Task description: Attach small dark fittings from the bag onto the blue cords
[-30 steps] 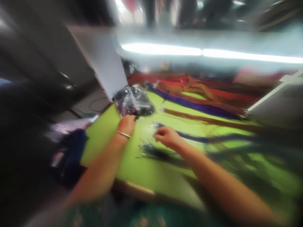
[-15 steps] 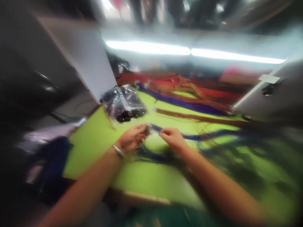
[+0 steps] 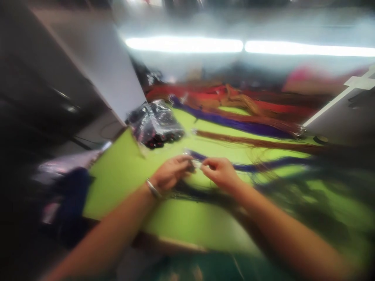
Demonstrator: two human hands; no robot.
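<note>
My left hand (image 3: 173, 171), with a silver bracelet at the wrist, has its fingers closed in a pinch on something small and blurred. Close by on the right, my right hand (image 3: 221, 171) is also closed, thumb and forefinger pressed together. A small whitish piece (image 3: 197, 164) shows between the two sets of fingertips; its kind is too smeared to tell. Behind the hands lies a bundle of blue wires (image 3: 246, 168) running right. Dark wires (image 3: 199, 192) lie below the hands on the green tabletop (image 3: 117, 171).
A clear plastic bag of black parts (image 3: 158, 125) sits behind my left hand. Brown wires (image 3: 243, 140), purple wires (image 3: 234, 125) and red wires (image 3: 272, 105) stretch across the back. A pale panel (image 3: 96, 66) stands at left, and lit tubes (image 3: 187, 44) hang behind.
The view has shifted, so the hands appear slightly farther right. Both hands stay close together, and the whitish piece between them shows more clearly now.
</note>
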